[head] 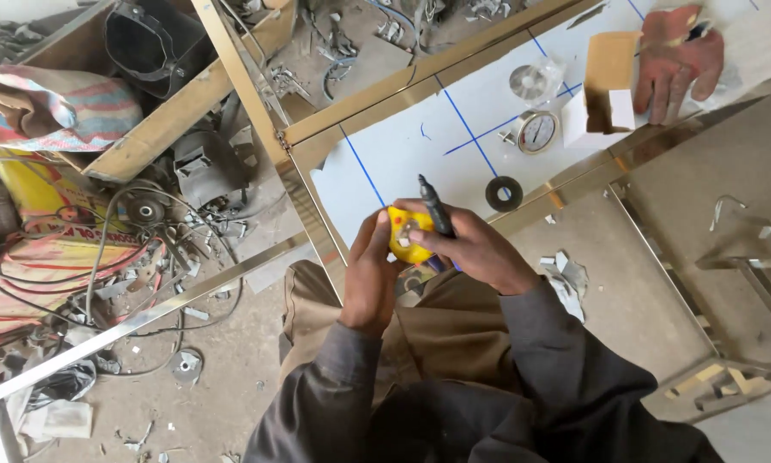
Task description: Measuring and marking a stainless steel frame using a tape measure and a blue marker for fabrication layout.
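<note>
Head view: both hands meet over the lap, by the edge of the white sheet (403, 146). The left hand (370, 273) is curled tight around a yellow tape measure (405, 238). The right hand (475, 250) touches it too, and pinches a black marker (434, 206). With two things in one hand, the marker could slip and fall.

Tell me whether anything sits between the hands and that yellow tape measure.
Nothing visible does. The left hand and the right hand both already grip the yellow tape measure directly. The right hand also holds a dark marker, which lies across the tape measure's right edge.
</note>
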